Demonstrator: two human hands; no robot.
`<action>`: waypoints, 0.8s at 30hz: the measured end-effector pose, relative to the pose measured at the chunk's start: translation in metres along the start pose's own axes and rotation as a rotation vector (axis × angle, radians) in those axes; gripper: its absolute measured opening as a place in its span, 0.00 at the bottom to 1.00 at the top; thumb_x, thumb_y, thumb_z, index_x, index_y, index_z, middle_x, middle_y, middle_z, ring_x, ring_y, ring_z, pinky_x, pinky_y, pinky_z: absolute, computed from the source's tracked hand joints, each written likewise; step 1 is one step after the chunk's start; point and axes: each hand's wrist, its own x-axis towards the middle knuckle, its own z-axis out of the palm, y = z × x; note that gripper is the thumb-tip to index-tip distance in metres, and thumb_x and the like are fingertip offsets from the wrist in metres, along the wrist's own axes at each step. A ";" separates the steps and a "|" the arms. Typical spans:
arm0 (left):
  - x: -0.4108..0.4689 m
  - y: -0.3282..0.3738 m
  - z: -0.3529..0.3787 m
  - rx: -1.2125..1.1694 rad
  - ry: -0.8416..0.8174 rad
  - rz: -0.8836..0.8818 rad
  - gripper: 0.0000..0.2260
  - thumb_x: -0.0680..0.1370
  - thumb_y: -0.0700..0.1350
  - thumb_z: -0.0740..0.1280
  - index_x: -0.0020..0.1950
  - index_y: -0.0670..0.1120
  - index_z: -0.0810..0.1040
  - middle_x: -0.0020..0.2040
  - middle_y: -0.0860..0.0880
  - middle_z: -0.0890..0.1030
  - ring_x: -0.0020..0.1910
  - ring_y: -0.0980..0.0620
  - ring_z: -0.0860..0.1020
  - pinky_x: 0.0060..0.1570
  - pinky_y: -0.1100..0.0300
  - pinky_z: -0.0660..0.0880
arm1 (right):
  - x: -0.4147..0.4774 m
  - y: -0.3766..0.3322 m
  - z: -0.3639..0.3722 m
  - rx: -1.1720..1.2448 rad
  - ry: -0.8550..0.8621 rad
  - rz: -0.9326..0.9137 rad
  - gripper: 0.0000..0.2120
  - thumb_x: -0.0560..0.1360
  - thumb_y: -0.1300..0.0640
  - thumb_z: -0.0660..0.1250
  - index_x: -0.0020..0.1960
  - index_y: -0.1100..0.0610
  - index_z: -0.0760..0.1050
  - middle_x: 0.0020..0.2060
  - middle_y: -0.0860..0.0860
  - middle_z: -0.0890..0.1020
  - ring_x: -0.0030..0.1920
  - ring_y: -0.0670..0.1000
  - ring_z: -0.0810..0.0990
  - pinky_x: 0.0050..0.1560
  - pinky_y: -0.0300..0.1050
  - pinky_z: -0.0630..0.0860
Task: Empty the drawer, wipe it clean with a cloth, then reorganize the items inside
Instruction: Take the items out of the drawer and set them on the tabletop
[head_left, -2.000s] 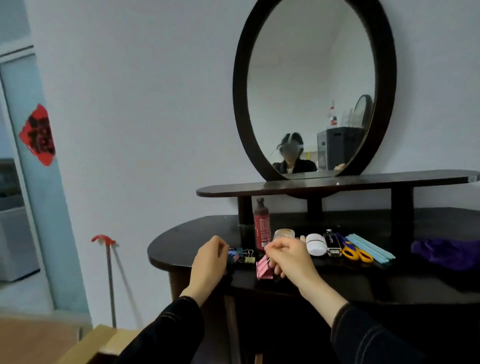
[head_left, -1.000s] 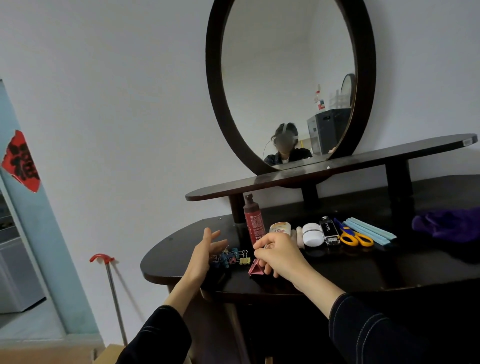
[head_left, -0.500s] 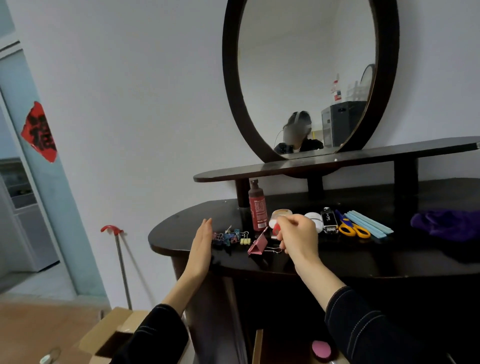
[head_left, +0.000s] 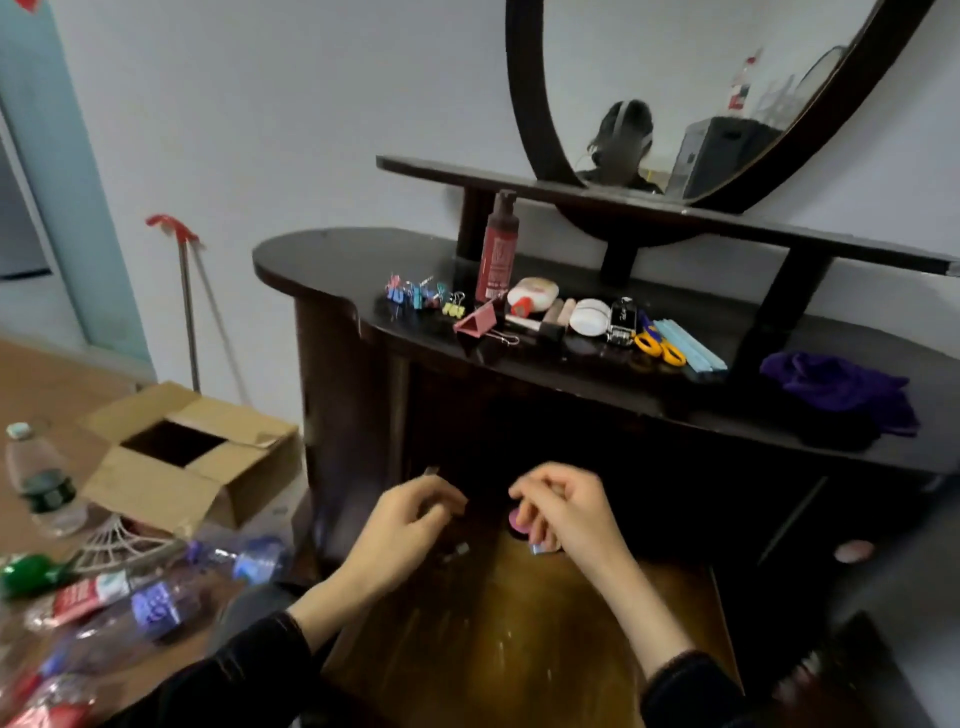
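Dark counter (head_left: 322, 260): one red bottle (head_left: 496, 254), one large pink binder clip (head_left: 474, 323), one pair of yellow-handled scissors (head_left: 658, 347), one white round case (head_left: 589, 318), one purple cloth (head_left: 836, 387), and a cluster of small coloured clips (head_left: 421, 299) too tangled to count. One oval mirror (head_left: 675, 62) behind. One open drawer (head_left: 519, 649), one pink round item (head_left: 517, 518) inside. On the floor (head_left: 52, 384): one open cardboard box (head_left: 156, 483), one standing clear bottle (head_left: 44, 491).

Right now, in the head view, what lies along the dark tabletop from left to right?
Cluster of small coloured binder clips → tall dark-red plastic bottle → round white compact case → yellow-handled scissors → crumpled purple cloth.
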 end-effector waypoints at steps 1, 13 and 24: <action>0.000 -0.004 0.013 0.038 -0.080 -0.048 0.12 0.74 0.39 0.65 0.46 0.56 0.82 0.44 0.58 0.84 0.45 0.61 0.81 0.48 0.56 0.79 | -0.006 0.026 -0.005 -0.006 0.034 0.107 0.11 0.80 0.58 0.67 0.40 0.57 0.82 0.31 0.58 0.82 0.27 0.52 0.77 0.26 0.40 0.70; 0.030 -0.082 0.107 0.871 -0.442 -0.186 0.27 0.76 0.42 0.67 0.74 0.47 0.64 0.68 0.45 0.65 0.66 0.41 0.67 0.58 0.49 0.76 | -0.027 0.161 -0.021 0.066 0.452 0.553 0.08 0.79 0.62 0.65 0.44 0.58 0.82 0.29 0.51 0.82 0.28 0.46 0.77 0.29 0.38 0.73; 0.036 -0.100 0.109 0.704 -0.458 -0.145 0.13 0.80 0.35 0.61 0.62 0.45 0.77 0.60 0.46 0.74 0.53 0.46 0.79 0.48 0.54 0.79 | -0.027 0.172 -0.016 -0.047 0.437 0.531 0.09 0.80 0.61 0.65 0.44 0.57 0.81 0.30 0.52 0.80 0.31 0.49 0.76 0.31 0.40 0.72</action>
